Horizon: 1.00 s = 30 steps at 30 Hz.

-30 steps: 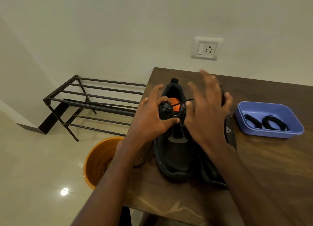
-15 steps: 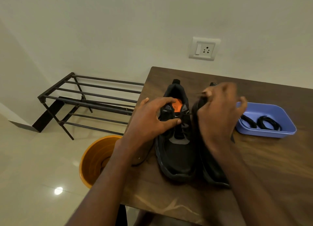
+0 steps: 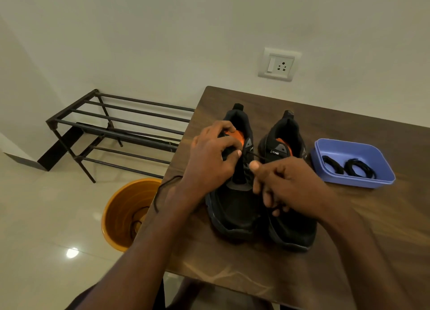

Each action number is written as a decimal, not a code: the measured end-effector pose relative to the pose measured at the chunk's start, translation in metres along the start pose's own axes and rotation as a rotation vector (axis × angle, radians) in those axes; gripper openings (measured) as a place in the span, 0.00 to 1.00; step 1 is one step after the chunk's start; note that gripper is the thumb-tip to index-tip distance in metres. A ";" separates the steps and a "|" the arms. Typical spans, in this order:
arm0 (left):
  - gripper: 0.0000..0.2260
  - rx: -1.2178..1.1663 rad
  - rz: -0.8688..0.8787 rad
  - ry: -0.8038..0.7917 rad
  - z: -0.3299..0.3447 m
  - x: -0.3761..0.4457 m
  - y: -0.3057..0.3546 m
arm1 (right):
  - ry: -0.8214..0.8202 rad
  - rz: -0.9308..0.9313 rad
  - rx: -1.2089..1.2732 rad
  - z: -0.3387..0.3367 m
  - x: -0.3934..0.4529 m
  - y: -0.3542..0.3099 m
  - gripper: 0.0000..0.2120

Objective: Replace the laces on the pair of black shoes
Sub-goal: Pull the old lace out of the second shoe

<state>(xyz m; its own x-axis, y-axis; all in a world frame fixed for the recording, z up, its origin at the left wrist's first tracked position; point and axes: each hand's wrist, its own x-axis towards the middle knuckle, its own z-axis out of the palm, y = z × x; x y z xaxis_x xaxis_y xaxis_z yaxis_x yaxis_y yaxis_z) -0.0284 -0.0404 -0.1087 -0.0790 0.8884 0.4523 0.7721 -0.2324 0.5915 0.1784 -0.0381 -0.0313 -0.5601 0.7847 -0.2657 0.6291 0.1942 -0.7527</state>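
A dark wooden bench [image 3: 372,228] is standing against a pale wall, carrying two black shoes [image 3: 235,207] side by side. The left hand [image 3: 209,161] is gripping the left shoe's tongue — the right hand [image 3: 286,184] is pinching its lace [image 3: 254,155]. A blue tray [image 3: 374,181] is holding coiled laces [image 3: 358,167]; an orange bucket [image 3: 121,214] is sitting on the floor.

Home interior: metal shoe rack [image 3: 121,133], wall socket [image 3: 279,64], tiled floor [image 3: 46,216], wooden table [image 3: 349,240].
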 end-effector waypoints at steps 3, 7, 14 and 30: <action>0.07 -0.047 -0.026 0.031 0.003 0.001 0.001 | 0.109 -0.131 -0.222 0.009 0.005 0.008 0.18; 0.08 0.001 -0.001 0.055 0.001 0.001 0.002 | 0.463 -0.328 -0.249 0.022 0.019 0.017 0.07; 0.05 -0.010 0.003 0.086 -0.001 0.000 0.005 | 0.310 -0.291 -0.377 0.033 0.041 0.027 0.48; 0.10 0.203 0.005 0.003 -0.011 -0.004 0.015 | 0.344 -0.186 -0.367 0.035 0.046 0.031 0.55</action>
<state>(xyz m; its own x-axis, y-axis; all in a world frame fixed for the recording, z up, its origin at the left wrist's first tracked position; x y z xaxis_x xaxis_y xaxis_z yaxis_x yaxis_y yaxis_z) -0.0234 -0.0514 -0.0941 -0.0768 0.8860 0.4572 0.8839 -0.1517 0.4423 0.1532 -0.0161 -0.0877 -0.5098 0.8531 0.1108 0.7177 0.4928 -0.4920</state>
